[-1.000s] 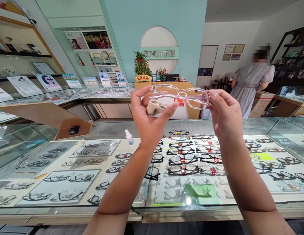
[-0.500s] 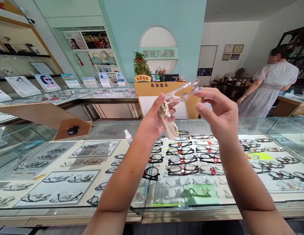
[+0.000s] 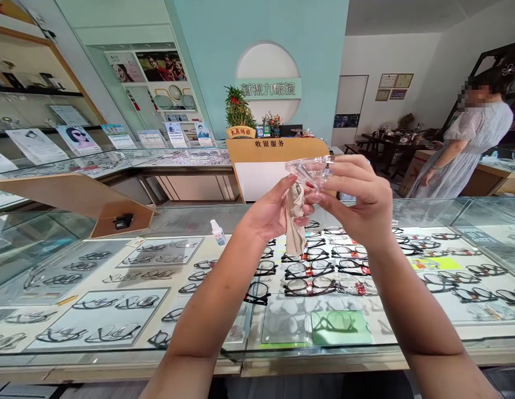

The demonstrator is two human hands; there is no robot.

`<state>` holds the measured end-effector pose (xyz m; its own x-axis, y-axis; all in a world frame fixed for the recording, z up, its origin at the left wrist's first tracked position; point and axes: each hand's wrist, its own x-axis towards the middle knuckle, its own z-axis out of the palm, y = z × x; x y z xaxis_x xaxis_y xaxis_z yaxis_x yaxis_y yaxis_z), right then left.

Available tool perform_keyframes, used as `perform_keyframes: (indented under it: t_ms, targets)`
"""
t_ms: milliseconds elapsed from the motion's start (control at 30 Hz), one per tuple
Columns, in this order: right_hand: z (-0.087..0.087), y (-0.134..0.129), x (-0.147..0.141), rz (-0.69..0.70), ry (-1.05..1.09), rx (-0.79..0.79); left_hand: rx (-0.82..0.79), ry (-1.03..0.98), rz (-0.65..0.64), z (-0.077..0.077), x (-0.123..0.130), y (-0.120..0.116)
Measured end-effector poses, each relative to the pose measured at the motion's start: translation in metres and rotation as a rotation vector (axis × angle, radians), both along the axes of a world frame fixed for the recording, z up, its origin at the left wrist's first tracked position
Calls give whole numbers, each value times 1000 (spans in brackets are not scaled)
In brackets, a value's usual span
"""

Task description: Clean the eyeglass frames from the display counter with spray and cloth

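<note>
Above the glass counter I hold up a pair of clear-framed eyeglasses (image 3: 306,166). My right hand (image 3: 362,200) is closed on their right side, fingers on top and thumb below. A crumpled beige cloth (image 3: 296,230) is gripped in my left hand (image 3: 268,215), its lower end hanging free. The left thumb and fingers are up against the near left side of the eyeglasses, and the cloth partly covers the contact there. A small white spray bottle (image 3: 218,233) stands on the counter, left of my hands.
Under my forearms a glass display counter (image 3: 257,354) holds several rows of eyeglasses (image 3: 310,286). A green card (image 3: 341,328) lies near its front edge. A slanted wooden board (image 3: 75,194) rises at left. Behind are a cashier desk (image 3: 278,147) and, at right, a standing person (image 3: 469,138).
My right hand has moved left and slightly down, turning the eyeglasses and closing its fingers on them. The left hand with the cloth has shifted slightly right. The person at right has turned and moved.
</note>
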<state>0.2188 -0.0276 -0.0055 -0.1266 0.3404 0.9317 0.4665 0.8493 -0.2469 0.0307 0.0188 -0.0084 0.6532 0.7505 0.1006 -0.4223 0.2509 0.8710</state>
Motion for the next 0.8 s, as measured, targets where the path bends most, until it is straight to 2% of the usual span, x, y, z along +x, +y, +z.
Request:
perform_keyframes:
  t_ms: [133,233,400,533,600,733,800]
  targets:
    - [-1,0,-1,7,38,26,76,53,-26,-3,5,1]
    - [0,-2,1,-54,57,11,256,202,91,-3,4,2]
    - [8,-7,20,-142,58,-54,662,763,348,9,-22,-5]
    - [11,5,47,-195,-67,-201,834,1156,490,20,-48,-15]
    - [6,21,59,-235,-135,-268,903,1246,447,24,-57,-21]
    - [-16,65,80,-271,-360,-476,998,1325,187,31,-67,-31]
    - [-29,84,88,-331,-484,-609,995,1360,138,34,-68,-35]
